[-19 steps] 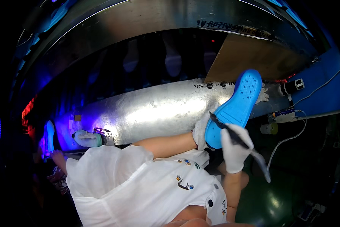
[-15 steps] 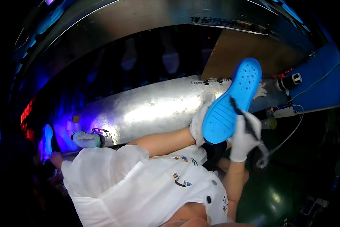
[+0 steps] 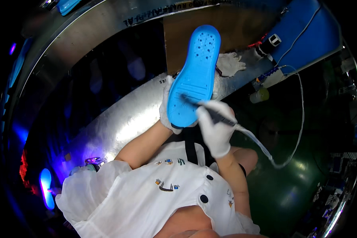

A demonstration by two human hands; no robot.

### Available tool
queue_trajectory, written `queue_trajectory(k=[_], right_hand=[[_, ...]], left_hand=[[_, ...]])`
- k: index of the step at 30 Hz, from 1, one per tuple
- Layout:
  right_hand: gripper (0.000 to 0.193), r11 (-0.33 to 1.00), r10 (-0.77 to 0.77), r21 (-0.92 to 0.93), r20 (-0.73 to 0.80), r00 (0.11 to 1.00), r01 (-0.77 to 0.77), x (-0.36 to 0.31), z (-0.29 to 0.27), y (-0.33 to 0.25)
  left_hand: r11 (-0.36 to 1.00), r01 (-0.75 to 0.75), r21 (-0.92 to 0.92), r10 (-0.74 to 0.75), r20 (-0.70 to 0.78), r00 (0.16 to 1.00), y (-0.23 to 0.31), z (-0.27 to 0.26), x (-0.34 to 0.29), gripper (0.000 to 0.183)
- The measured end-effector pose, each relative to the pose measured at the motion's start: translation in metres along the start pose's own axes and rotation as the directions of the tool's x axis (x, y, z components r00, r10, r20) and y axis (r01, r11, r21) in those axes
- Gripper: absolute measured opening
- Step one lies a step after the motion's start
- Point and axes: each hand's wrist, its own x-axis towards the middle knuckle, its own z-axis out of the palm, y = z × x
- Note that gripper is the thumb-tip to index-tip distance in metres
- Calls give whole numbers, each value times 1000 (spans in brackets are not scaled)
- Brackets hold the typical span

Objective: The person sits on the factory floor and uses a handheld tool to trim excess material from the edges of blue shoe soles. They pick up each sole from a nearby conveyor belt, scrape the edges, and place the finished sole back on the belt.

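A bright blue shoe sole (image 3: 198,75), with small holes toward its far end and ridges across its nearer half, is held up in front of me. Around its near left side wraps my gloved left hand (image 3: 165,104), partly hidden behind it. My right hand (image 3: 216,135), in a white glove, is closed round a dark-handled brush (image 3: 216,114). The blurred brush tip lies over the ridged part of the sole; whether it touches I cannot tell. From the handle's back end a thin clear hose (image 3: 261,148) runs off to the right.
A metal ledge (image 3: 127,115) lies beyond my left arm, with a brown board (image 3: 176,43) behind. White gloves (image 3: 230,64) and a black cylinder (image 3: 269,44) sit at the far right, beside a blue surface (image 3: 309,33). At far left, another blue sole (image 3: 46,188) glows beside a hand.
My view has shifted, so the held sole appears farther left and higher. The brush tip has moved from the sole's middle toward its near end. Both hands keep their hold.
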Motion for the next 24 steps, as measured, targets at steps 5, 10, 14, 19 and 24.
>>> queue_trajectory(k=[5, 10, 14, 19, 24], right_hand=[[16, 913, -364, -119, 191, 912, 389, -18, 7, -26], [21, 881, -421, -180, 124, 898, 438, -1, -5, -5], [22, 992, 39, 112, 199, 979, -63, -19, 1, -15], [22, 929, -238, -148, 459, 856, 338, -10, -14, -18], [20, 992, -22, 121, 372, 928, -25, -4, -10, -13]], left_hand=[[987, 102, 127, -109, 49, 993, 11, 6, -1, 99], [970, 240, 38, -230, 463, 856, 26, 11, 13, 90], [948, 281, 153, -303, 152, 941, 37, 11, 7, 87], [900, 305, 311, -237, -238, 942, 48, 8, 6, 78], [824, 375, 425, -234, -349, 907, 67, -45, 7, 63]])
